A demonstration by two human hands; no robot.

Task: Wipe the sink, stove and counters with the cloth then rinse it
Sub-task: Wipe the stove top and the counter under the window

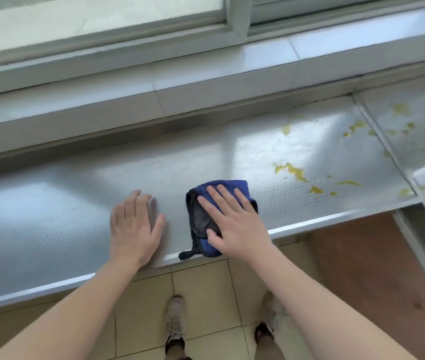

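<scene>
A folded blue and dark grey cloth (201, 216) lies on the textured steel counter (50, 203), near its front edge. My right hand (234, 224) presses flat on top of the cloth, fingers spread. A dark corner of the cloth hangs over the counter's lip. My left hand (134, 227) rests flat on the bare counter a short way left of the cloth, fingers apart and holding nothing. Yellow smears and spots (294, 171) stain the counter to the right of the cloth.
A second steel surface (413, 131) with more yellow spots joins the counter at the right corner. Behind the counter runs a tiled sill (206, 71) under a window. Below are a tiled floor, my two shoes and a brown cabinet panel (377, 276).
</scene>
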